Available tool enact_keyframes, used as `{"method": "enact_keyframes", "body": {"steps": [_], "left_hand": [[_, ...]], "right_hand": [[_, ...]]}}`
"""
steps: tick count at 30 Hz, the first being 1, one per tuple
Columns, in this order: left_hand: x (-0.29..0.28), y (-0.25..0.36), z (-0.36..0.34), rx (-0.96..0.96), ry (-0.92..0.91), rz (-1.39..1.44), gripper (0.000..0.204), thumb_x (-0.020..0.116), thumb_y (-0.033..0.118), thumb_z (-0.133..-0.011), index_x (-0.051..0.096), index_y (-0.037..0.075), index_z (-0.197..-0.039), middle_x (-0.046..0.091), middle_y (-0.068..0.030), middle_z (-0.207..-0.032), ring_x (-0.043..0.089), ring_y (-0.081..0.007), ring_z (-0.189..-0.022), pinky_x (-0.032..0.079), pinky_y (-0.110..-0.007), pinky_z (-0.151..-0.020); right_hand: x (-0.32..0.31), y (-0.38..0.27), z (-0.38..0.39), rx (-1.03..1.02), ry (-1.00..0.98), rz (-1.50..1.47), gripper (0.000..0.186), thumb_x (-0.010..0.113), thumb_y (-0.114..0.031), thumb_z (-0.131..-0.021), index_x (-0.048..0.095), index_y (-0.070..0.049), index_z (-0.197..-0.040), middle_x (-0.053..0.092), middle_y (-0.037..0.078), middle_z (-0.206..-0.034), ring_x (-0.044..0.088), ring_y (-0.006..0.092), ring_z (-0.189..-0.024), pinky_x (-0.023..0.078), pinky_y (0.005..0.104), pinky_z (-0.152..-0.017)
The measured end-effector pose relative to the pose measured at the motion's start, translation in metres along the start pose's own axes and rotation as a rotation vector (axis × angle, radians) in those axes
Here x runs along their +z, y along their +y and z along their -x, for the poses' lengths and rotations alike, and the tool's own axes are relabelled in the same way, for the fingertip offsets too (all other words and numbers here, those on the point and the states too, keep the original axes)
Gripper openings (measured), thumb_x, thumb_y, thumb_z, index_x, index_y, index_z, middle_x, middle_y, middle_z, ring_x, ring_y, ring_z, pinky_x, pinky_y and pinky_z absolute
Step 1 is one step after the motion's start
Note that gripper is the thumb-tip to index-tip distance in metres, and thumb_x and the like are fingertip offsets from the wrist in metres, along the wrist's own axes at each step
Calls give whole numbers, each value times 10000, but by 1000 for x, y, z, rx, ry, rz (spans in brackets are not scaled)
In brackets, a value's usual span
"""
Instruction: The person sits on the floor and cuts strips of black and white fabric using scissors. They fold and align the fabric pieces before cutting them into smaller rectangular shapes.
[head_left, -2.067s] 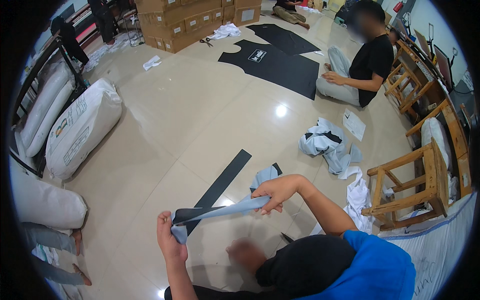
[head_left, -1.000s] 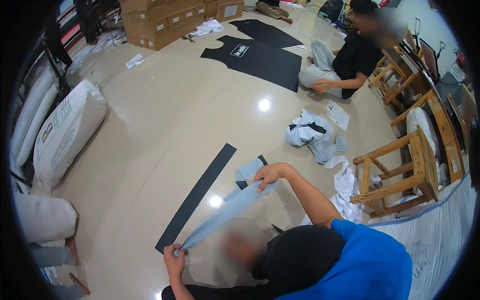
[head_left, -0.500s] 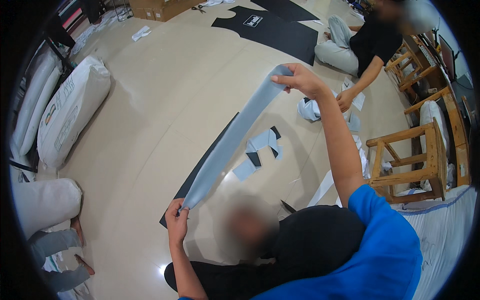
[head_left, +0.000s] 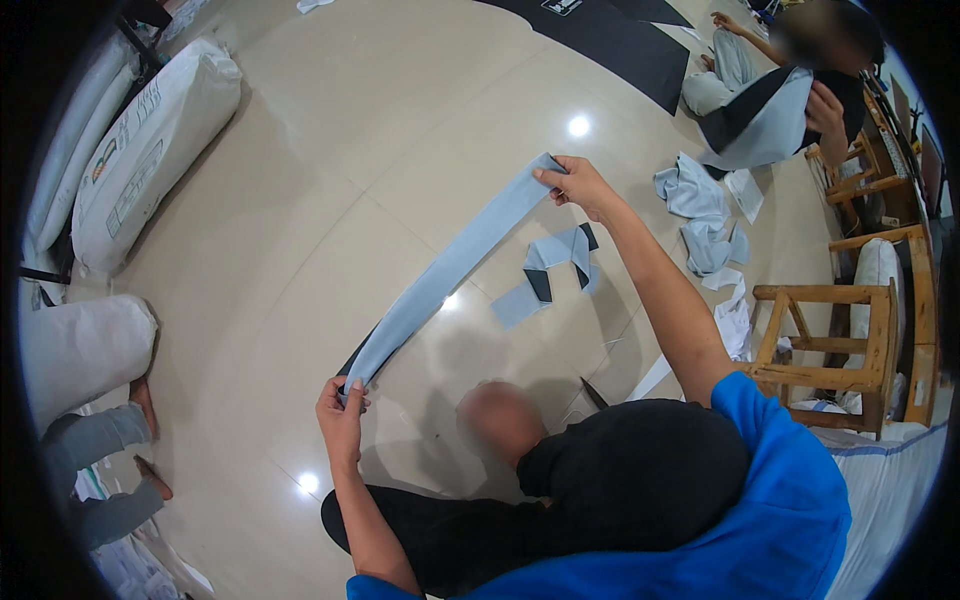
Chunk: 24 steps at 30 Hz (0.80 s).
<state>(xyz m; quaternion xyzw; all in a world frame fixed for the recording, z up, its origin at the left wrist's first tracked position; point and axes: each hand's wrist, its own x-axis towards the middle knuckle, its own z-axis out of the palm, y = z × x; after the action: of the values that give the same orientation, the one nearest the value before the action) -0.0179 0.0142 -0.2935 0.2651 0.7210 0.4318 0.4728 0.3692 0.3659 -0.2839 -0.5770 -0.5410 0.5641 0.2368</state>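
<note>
A long light blue-grey fabric strip (head_left: 450,265) with a dark underside stretches diagonally between my hands above the tiled floor. My left hand (head_left: 342,412) pinches its near left end between thumb and fingers. At the far right end, my right hand (head_left: 575,187) is closed on the other end, thumb on top. Below the strip, to its right, lies a folded blue-grey and black fabric piece (head_left: 545,270) on the floor. A dark pointed blade (head_left: 593,393) rests beside my black-clad knee, its other end hidden.
At the upper right a co-worker sits holding a black and grey cloth (head_left: 765,125). Crumpled grey fabric (head_left: 697,205) lies nearby. A wooden stool (head_left: 820,378) stands right, large white sacks (head_left: 155,150) left. Black cut fabric (head_left: 620,50) lies at the far side. Another person's legs show lower left.
The strip is lower and flatter, its dark side less exposed. My left hand has shifted slightly left, my right slightly down. The co-worker has lifted a cloth. The view has shifted.
</note>
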Motion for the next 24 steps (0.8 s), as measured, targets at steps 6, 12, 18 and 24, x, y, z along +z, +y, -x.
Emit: {"method": "enact_keyframes", "body": {"steps": [6,12,18,24], "left_hand": [[-4,-1,2,38,-12,-78,166,686,152,-950,549,58,-965,626,-21,-822,569,-87,-751,448,-233,-707],[-10,-25,17,326,-59,-93,123,624,-45,-899,539,41,-919,603,-70,-1008,569,-159,-888,448,-273,-793],[-3,-37,30,312,-257,-372,137,629,-85,-832,560,29,-864,573,-74,-941,569,-199,-867,444,-275,-779],[2,-35,27,189,-242,-485,199,701,-46,-810,555,24,-926,551,-62,-899,541,-187,-826,442,-290,-767]], "right_hand": [[-10,-12,7,7,-53,-32,218,714,-234,-935,668,-45,-1032,558,-23,-771,512,89,-613,447,271,-569],[-26,-5,40,-30,-238,-247,159,544,-57,-984,638,-20,-1108,648,46,-913,620,114,-697,511,260,-624],[-42,67,42,98,-294,-283,319,469,92,-874,651,29,-1129,667,127,-1106,690,214,-963,581,344,-921],[-41,88,46,126,-272,-310,179,589,-26,-910,686,23,-1052,682,105,-1070,663,208,-987,557,327,-881]]}}
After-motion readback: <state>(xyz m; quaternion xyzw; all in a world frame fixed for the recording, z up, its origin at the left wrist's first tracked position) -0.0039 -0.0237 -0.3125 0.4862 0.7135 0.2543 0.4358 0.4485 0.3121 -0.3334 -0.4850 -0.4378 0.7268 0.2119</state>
